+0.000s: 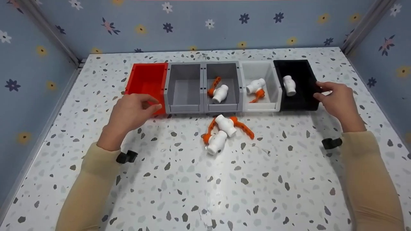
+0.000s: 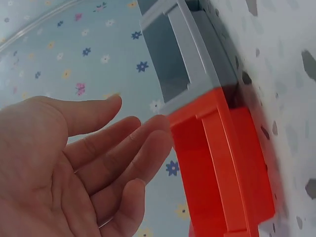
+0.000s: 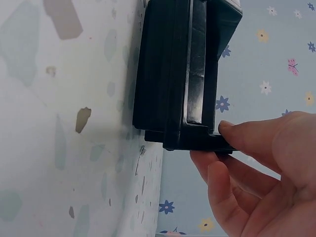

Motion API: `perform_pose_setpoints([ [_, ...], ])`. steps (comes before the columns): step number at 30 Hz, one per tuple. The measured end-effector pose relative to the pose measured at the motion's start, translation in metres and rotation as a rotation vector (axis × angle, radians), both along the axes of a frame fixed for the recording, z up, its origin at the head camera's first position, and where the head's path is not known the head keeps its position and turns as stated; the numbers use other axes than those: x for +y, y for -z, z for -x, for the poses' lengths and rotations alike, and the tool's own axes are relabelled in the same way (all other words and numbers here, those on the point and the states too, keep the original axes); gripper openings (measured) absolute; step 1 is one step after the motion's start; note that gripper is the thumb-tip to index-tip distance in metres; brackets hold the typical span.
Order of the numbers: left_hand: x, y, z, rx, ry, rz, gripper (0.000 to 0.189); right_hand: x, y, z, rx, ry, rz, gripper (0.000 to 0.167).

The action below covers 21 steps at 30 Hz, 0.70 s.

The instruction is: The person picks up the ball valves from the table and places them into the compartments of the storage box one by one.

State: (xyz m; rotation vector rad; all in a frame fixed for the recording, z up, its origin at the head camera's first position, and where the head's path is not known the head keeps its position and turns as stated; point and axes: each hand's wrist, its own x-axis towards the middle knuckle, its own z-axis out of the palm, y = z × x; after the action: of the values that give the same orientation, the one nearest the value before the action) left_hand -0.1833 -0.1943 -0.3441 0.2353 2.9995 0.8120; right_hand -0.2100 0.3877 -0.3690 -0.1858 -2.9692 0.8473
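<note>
My right hand (image 1: 337,99) pinches the right side wall of the black bin (image 1: 301,104) between thumb and fingers. In the right wrist view, the thumb (image 3: 247,138) lies on the rim and the fingers are under it. A white valve body (image 1: 289,86) leans at the bin's left side, no handle showing. My left hand (image 1: 130,110) hovers by the front left corner of the red bin (image 1: 147,67), fingers loosely bent and holding nothing. In the left wrist view, thumb and fingers stand apart beside the red bin (image 2: 222,158).
Two grey bins (image 1: 185,109) and a white bin (image 1: 261,106) stand between red and black. One white valve with orange handle (image 1: 220,94) lies in the right grey bin, another (image 1: 256,86) in the white bin. Two more valves (image 1: 225,125) lie on the speckled table before the bins.
</note>
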Motion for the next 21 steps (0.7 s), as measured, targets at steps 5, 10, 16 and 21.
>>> perform_pose_setpoints([
  [5, 0.01, 0.004, 0.0, 0.003, 0.052, -0.025, 0.024, 0.0, -0.001, -0.001, 0.007, -0.006, -0.008, 0.05],
  [10, 0.02, 0.009, 0.0, -0.029, 0.115, -0.05, 0.026, 0.001, -0.001, -0.001, 0.013, -0.006, -0.008, 0.05],
  [16, 0.039, 0.014, -0.003, -0.089, 0.199, -0.087, 0.023, 0.001, -0.001, -0.001, 0.014, -0.008, -0.005, 0.049],
  [21, 0.055, 0.017, -0.007, -0.097, 0.276, -0.107, 0.02, 0.001, 0.0, -0.001, 0.01, -0.008, 0.002, 0.049],
])
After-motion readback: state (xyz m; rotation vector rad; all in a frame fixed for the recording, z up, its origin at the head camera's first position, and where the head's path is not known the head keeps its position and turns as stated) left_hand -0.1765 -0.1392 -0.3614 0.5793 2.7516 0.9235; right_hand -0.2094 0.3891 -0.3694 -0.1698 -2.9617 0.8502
